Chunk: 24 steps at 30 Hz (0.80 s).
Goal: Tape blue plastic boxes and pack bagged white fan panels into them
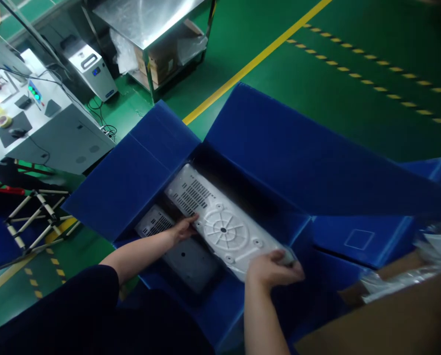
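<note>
A long white housing panel [226, 229] with vent slots and a round ribbed pattern lies tilted across the inside of an open blue box [220, 315]. My left hand [185, 228] grips its near long edge, thumb on top, close to the vent slots. At the panel's right end my right hand [274, 268] is closed around the edge, fingers partly hidden beneath it. Lower in the box lies a second similar panel [183, 255], in shadow and partly covered by my left arm.
Blue box flaps [265, 143] stick outward. At right are another blue box [361, 239] and a brown carton [390, 320] with clear plastic. Behind on the left stand a white machine bench [61, 133], a white portable unit [92, 71] and a steel table [146, 22]. A tube frame [39, 217] sits far left.
</note>
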### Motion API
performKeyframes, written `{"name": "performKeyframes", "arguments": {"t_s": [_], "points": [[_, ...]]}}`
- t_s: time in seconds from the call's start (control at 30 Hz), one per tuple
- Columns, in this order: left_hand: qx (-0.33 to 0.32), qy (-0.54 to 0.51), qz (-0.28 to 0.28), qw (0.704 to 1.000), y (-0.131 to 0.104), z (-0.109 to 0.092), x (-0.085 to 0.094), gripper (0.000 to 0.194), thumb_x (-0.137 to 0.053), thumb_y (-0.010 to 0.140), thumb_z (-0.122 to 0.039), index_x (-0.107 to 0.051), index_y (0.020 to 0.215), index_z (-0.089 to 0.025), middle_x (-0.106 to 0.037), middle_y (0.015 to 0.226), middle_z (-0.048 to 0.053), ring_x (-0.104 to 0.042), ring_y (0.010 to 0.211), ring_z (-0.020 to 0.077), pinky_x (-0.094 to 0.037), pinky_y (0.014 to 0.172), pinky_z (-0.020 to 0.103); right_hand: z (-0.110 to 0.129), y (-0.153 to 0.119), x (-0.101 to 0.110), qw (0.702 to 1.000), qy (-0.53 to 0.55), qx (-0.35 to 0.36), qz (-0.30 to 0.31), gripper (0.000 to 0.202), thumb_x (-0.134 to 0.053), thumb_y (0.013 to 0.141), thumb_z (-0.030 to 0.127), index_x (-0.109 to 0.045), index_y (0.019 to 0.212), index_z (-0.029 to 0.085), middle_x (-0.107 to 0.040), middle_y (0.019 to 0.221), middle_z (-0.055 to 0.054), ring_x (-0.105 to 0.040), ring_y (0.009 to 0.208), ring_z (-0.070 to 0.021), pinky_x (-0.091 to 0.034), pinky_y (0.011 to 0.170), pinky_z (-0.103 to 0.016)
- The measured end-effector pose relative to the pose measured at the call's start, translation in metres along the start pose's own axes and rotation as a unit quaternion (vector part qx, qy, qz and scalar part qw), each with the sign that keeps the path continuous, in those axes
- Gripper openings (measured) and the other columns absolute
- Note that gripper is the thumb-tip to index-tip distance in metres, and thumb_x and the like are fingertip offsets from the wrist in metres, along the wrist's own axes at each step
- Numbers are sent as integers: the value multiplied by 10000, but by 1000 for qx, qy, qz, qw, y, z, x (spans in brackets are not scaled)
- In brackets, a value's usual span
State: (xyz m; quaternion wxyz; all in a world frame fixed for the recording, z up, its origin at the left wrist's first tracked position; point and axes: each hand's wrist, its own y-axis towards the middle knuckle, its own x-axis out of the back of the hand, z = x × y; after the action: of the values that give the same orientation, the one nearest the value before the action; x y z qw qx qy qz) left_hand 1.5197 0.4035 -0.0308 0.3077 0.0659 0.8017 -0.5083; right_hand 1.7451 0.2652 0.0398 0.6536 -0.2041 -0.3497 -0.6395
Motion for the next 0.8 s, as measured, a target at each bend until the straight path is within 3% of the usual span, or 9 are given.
{"name": "performKeyframes", "arguments": {"t_s": [0.1,0.23,0.37,0.53,0.63,0.7,0.8], "points": [[5,-16,-29,999,15,-5,3,419,-967,905,-288,-741,1241,-179,-828,1248,125,-772,1281,321,-642,1136,560,27,0,-26,995,-13,94,15,600,-578,1018,377,-423,1511,73,-527,1481,-384,-569,1443,-478,-482,1256,-662],[-14,11,-53,998,36,-11,9,442,-930,954,-354,-708,1300,-193,-800,1324,129,-705,1415,329,-593,1197,578,44,2,-66,991,-66,84,79,639,-605,988,309,-425,1521,6,-503,1483,-414,-487,1475,-527,-401,1264,-712],[-26,75,-60,995,57,-8,15,533,-943,940,-410,-691,1357,-193,-790,1334,148,-694,1427,349,-564,1217,596,22,4,-100,982,-106,59,145,599,-607,928,232,-479,1440,-52,-514,1472,-440,-484,1469,-531,-368,1287,-666],[-36,191,-65,979,81,-1,20,508,-838,1027,-483,-637,1384,-182,-773,1354,135,-750,1302,307,-611,1154,530,-4,4,-129,952,-148,72,258,789,-669,870,263,-409,1542,-56,-517,1547,-401,-472,1494,-463,-379,1294,-574],[-59,280,-67,956,80,-10,22,467,-778,1052,-467,-640,1401,-188,-770,1370,143,-748,1310,301,-616,1146,495,-5,-11,-118,932,-152,119,306,711,-659,898,269,-481,1521,-23,-519,1578,-351,-422,1530,-431,-307,1336,-527],[-92,357,-70,927,66,-25,23,412,-800,1018,-399,-683,1351,-188,-764,1392,153,-683,1426,314,-557,1221,488,-4,-34,-94,918,-151,170,325,621,-606,971,289,-508,1511,-2,-489,1613,-330,-393,1545,-421,-260,1353,-510],[-137,488,-67,859,31,-57,26,335,-927,857,-273,-755,1130,-183,-751,1418,178,-525,1592,361,-399,1348,478,-8,-86,-49,876,-191,207,391,552,-473,1083,313,-477,1539,2,-482,1590,-336,-438,1507,-408,-308,1313,-491]]}}
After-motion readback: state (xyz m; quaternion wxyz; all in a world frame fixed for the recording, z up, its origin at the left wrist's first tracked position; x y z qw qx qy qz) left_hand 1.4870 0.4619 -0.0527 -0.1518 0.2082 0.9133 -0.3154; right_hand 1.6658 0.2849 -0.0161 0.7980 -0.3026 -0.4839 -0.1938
